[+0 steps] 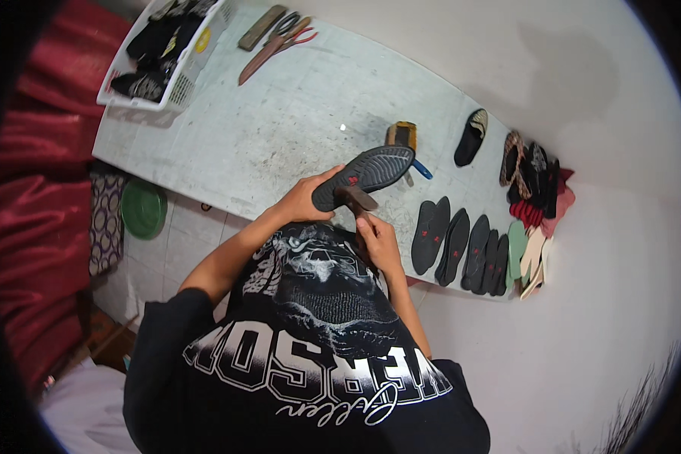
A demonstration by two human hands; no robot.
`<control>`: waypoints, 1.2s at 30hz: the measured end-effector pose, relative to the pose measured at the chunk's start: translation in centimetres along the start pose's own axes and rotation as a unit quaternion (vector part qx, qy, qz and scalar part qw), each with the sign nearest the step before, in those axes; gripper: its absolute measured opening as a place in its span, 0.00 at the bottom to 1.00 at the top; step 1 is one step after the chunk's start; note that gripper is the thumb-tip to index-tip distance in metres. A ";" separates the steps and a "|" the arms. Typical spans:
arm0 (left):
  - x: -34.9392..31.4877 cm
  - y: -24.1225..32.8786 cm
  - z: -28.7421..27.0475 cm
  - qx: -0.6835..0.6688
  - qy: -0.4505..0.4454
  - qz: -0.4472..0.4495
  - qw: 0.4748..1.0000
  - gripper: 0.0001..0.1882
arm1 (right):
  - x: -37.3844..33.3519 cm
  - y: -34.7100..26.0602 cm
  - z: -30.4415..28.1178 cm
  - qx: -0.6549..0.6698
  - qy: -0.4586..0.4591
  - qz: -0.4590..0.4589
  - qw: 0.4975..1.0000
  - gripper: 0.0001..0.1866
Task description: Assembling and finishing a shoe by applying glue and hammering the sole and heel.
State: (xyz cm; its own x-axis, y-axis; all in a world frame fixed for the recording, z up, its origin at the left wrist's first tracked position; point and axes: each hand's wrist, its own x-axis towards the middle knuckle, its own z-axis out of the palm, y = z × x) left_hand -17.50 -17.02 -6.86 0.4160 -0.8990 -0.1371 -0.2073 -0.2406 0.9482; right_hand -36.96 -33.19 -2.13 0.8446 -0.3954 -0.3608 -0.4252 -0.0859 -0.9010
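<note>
Near the table's front edge my left hand [304, 198] grips a black shoe [378, 168] by one end, its ridged sole facing up. In my right hand [380, 244] is a hammer [360, 198], fingers wrapped round its handle. The hammer head lies over the sole, close to my left hand; whether it touches the sole I cannot tell. Just beyond the shoe stands a yellow tin [403, 133], with a blue-handled tool [423, 169] beside it, partly hidden by the shoe.
Several dark soles [431, 236] line the table's right front, beside green and cream ones [516, 246]. A black shoe [471, 138] and piled shoe uppers [536, 170] lie farther right. Scissors [286, 26], pliers [299, 39] and a white basket [178, 79] occupy the far left.
</note>
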 end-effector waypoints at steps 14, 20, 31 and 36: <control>2.4 -2.7 -3.6 -0.108 -0.048 -0.057 0.991 0.43 | 1.8 -2.8 -5.5 0.214 0.131 0.054 0.966 0.25; 11.2 0.5 -2.5 -0.222 -0.052 -0.128 0.965 0.33 | 5.9 -1.4 -9.0 0.099 0.148 0.045 0.983 0.25; 12.0 6.9 1.3 -0.117 -0.071 -0.083 0.987 0.40 | 5.4 -1.3 -7.1 0.122 0.213 0.019 0.969 0.23; 11.1 6.8 2.8 0.040 0.044 0.050 0.997 0.37 | 3.8 4.5 -6.1 -0.018 0.262 0.028 0.964 0.22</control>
State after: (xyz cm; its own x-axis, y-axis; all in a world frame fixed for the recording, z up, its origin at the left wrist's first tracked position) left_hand -16.78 -29.67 -2.76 0.4652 -0.8851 -0.0144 -0.3197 -0.1832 0.9296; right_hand -37.60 -40.62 -6.06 0.5435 -0.8079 -0.2277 -0.4839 -0.0799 -0.8714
